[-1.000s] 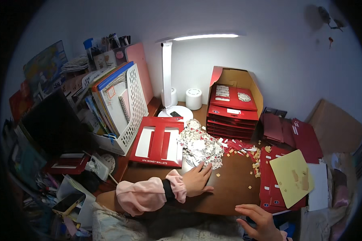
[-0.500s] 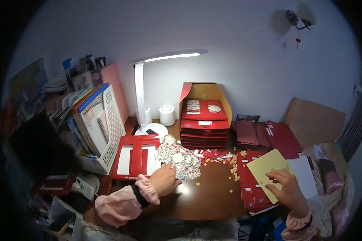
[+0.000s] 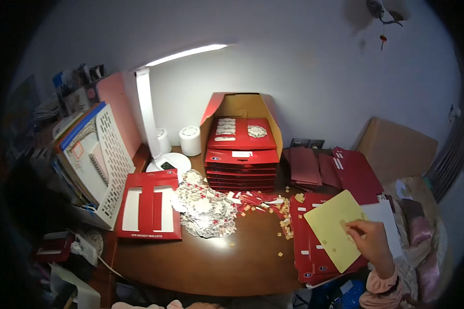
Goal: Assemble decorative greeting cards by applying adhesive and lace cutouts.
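My right hand [image 3: 372,243] is over a yellow sheet [image 3: 329,220] dotted with several small tan squares. Its thumb and fingertips are pinched together at the sheet's right part, and whatever they hold is too small to make out. Beneath the sheet lies a stack of red printed cards [image 3: 305,252] with little white cut-outs. Only a sliver of my left hand [image 3: 203,306] shows at the lower edge, its fingers hidden. In the middle of the desk spreads a heap of silvery-white cut-out pieces [image 3: 206,211]. Left of it rests a red wallet package [image 3: 150,232] with two white windows.
A lit desk lamp [image 3: 148,110] stands behind. An open carton [image 3: 278,123] holds stacked red packages. Red and tan scraps [image 3: 260,200] litter the brown desk [image 3: 201,265]. A white file holder [image 3: 116,180] is at left; dark red folders [image 3: 355,172] and cardboard [image 3: 399,149] at right.
My left hand has drawn back from the silvery heap to the lower edge. My right hand's fingers have closed into a pinch over the yellow sheet. The view has shifted.
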### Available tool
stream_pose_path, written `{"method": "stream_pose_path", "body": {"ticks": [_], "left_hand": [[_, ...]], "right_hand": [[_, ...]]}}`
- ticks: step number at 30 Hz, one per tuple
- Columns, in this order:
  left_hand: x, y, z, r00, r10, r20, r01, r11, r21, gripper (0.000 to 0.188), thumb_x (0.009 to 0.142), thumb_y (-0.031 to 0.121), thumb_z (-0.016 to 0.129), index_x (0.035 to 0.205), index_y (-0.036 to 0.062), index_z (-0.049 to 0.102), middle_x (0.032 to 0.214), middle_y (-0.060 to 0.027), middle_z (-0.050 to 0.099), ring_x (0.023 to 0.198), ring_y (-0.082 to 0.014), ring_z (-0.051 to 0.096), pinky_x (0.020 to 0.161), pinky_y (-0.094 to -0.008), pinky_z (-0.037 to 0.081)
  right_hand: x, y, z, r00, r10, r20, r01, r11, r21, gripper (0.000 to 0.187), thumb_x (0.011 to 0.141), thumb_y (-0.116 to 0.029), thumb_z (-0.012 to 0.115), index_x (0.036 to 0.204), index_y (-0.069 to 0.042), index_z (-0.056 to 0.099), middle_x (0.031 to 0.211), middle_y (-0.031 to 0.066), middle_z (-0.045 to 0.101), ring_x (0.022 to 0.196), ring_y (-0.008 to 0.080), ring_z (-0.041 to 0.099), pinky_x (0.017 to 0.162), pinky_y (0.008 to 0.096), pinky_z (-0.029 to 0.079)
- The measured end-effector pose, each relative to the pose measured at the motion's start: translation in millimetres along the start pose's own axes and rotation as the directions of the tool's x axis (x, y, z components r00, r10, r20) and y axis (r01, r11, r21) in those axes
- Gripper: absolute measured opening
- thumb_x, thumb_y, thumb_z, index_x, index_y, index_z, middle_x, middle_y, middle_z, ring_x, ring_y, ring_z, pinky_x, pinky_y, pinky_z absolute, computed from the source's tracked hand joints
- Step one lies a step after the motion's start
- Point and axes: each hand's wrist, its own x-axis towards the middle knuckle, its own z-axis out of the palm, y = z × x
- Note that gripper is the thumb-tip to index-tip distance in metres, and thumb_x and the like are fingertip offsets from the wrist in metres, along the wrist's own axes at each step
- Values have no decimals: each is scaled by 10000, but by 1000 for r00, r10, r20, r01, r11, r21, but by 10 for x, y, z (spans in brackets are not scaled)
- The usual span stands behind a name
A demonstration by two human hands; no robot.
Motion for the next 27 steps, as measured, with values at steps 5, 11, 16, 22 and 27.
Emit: {"method": "stream_pose_path", "body": {"ticks": [5, 11, 16, 22, 27], "left_hand": [[-29, -33, -66, 991, -113, -66, 109, 992, -57, 341, 926, 195, 585, 1236, 56, 617, 986, -213, 687, 864, -392, 680, 737, -480, 550], [-150, 288, -903, 918, 5, -396, -73, 985, -156, 248, 945, 162, 624, 1159, 39, 649, 1039, -159, 698, 947, -344, 684, 801, -398, 548], [-290, 230, -1281, 862, -34, -507, -8, 997, -81, 245, 943, 112, 641, 1172, 24, 645, 1013, -169, 701, 857, -321, 693, 741, -367, 555], [-376, 217, -1521, 805, -117, -582, 13, 984, -180, 269, 919, 27, 668, 1188, 25, 669, 986, -161, 700, 712, -210, 661, 623, -305, 519], [-334, 219, -1597, 803, -102, -587, -20, 980, -198, 265, 909, 5, 672, 1173, 18, 675, 964, -144, 700, 749, -206, 664, 664, -296, 520]], "right_hand": [[200, 639, -199, 988, 122, -100, -128, 990, -55, 163, 833, -48, 718, 979, 24, 733, 849, 198, 727, 735, 303, 727, 667, 362, 560], [260, 1838, -331, 974, 210, -85, -222, 960, -172, 191, 792, -49, 746, 962, 34, 726, 855, 195, 733, 767, 275, 732, 694, 357, 567], [342, 2238, -258, 964, 261, 44, -244, 941, -236, 385, 724, -257, 835, 962, 28, 732, 894, 187, 740, 820, 282, 732, 741, 366, 571], [528, 2155, -223, 879, 318, 356, -192, 918, -347, 565, 686, -444, 856, 981, 21, 731, 943, 194, 739, 876, 303, 728, 792, 380, 570], [452, 2199, 79, 828, 413, 379, -226, 865, -448, 826, 645, -667, 806, 1121, 0, 705, 1029, 209, 723, 957, 350, 701, 861, 399, 550]]}}
